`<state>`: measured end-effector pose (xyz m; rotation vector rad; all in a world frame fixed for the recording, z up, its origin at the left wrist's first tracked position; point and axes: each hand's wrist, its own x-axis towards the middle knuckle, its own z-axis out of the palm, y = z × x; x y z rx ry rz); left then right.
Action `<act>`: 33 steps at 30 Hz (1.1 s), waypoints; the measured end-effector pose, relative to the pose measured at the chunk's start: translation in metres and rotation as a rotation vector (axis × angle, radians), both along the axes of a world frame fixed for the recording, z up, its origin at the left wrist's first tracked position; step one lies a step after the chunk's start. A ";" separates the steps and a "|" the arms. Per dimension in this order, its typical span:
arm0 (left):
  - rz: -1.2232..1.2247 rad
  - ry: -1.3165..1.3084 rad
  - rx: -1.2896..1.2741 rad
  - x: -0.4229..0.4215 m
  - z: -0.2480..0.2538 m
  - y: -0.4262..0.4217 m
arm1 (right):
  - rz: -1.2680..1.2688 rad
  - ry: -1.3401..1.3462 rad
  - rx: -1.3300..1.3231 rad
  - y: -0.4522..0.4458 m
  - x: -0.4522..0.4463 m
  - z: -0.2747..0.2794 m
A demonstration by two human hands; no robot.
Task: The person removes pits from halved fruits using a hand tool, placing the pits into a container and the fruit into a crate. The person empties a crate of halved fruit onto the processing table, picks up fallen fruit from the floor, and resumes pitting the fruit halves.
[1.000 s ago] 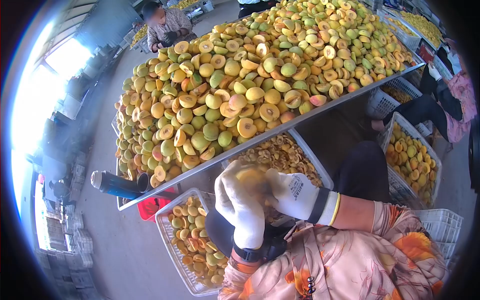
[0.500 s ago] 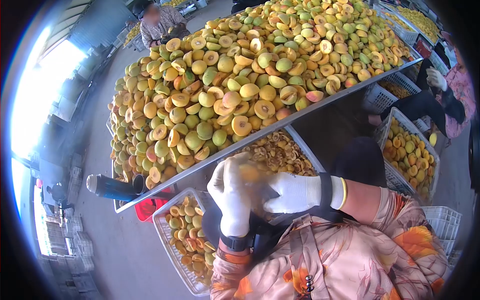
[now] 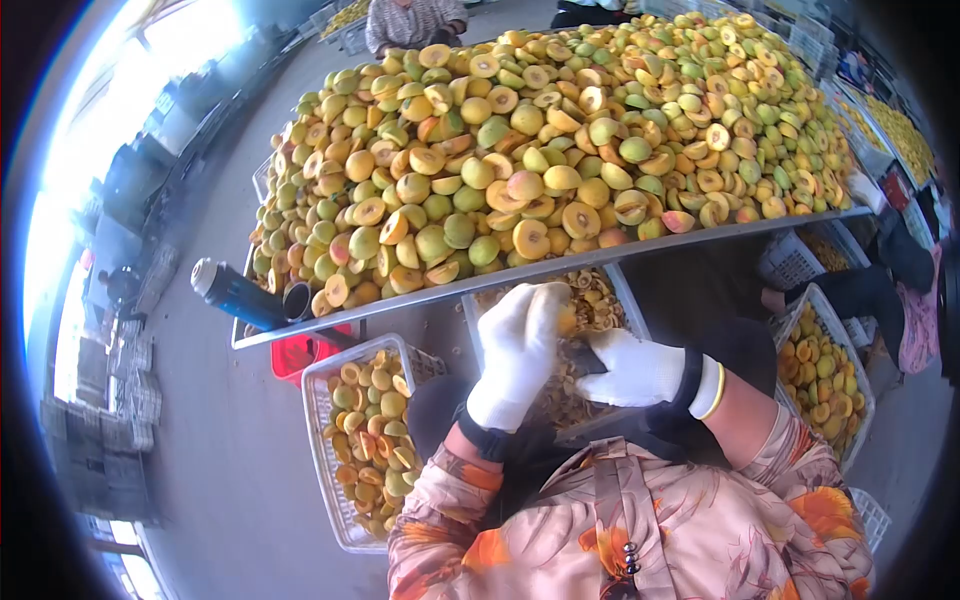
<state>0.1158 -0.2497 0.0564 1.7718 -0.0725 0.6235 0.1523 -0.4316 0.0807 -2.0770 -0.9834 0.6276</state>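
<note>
My left hand (image 3: pixel 518 350), in a white glove with a dark band at the wrist, is closed on a peach half (image 3: pixel 568 319); only a yellow-orange bit of the fruit shows past the fingers. Just to its right, my right hand (image 3: pixel 640 370), gloved alike, has its fingers curled toward the fruit. Something dark and thin may be in that hand, but blur hides its kind. Both hands are over a white crate (image 3: pixel 628 300) of brownish pits and scraps. Beyond them, a large heap of peach halves (image 3: pixel 480 180) covers a metal-edged table (image 3: pixel 560 262).
A crate of peach halves (image 3: pixel 322 468) stands at my left, another crate (image 3: pixel 868 395) at my right. A blue flask-like cylinder (image 3: pixel 238 296) lies at the table's left corner, above a red container (image 3: pixel 300 352). One person (image 3: pixel 415 22) sits across the table; another (image 3: pixel 915 290) sits at right.
The view has tilted and shifted, so the table looks more level. My hands remain close together over the scrap crate, with the left still on the peach half.
</note>
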 end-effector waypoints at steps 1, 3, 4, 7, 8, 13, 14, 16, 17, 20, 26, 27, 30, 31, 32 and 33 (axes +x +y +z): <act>0.023 -0.029 0.030 0.000 0.000 -0.001 | 0.004 -0.026 0.024 0.005 0.001 0.003; 0.084 0.063 -0.339 -0.006 0.008 -0.021 | -0.085 0.435 -0.256 0.010 -0.002 0.035; 0.081 0.128 -0.555 -0.006 0.007 -0.026 | -0.123 0.516 -0.121 0.012 -0.006 0.026; 0.008 0.146 -0.835 -0.004 -0.010 -0.030 | -0.142 0.517 -0.022 0.006 -0.009 0.000; 0.006 0.100 -0.733 -0.003 -0.016 -0.029 | -0.140 0.455 -0.060 0.006 -0.011 0.004; 0.072 -0.124 0.017 -0.004 -0.019 -0.006 | -0.038 0.286 -0.139 0.005 -0.004 0.007; 0.108 -0.142 -0.087 0.001 -0.025 -0.011 | -0.074 0.408 -0.165 0.008 -0.008 0.019; 0.038 0.092 -0.672 -0.006 -0.011 -0.024 | -0.132 0.712 0.023 0.005 -0.013 0.007; 0.046 0.164 -0.865 -0.009 -0.002 -0.027 | -0.141 0.759 0.085 0.005 -0.016 0.004; 0.007 0.145 -0.693 -0.010 -0.009 -0.024 | 0.016 0.126 0.194 0.006 -0.002 -0.020; 0.045 0.170 -0.373 -0.011 -0.006 -0.013 | 0.017 0.255 -0.054 0.007 -0.002 0.001; 0.074 0.242 -0.440 -0.009 -0.005 -0.013 | -0.008 0.412 -0.111 0.009 -0.005 0.020; 0.064 0.270 -0.881 -0.007 -0.003 -0.027 | 0.067 0.292 0.124 0.005 -0.002 -0.027; 0.067 0.251 -0.865 -0.007 -0.006 -0.029 | 0.068 0.184 0.060 0.004 -0.002 -0.022; 0.070 0.234 -0.847 -0.006 -0.008 -0.030 | 0.067 0.077 -0.006 0.004 -0.001 -0.016; 0.073 0.179 -0.781 -0.004 -0.011 -0.031 | 0.073 0.052 -0.069 0.006 0.002 -0.018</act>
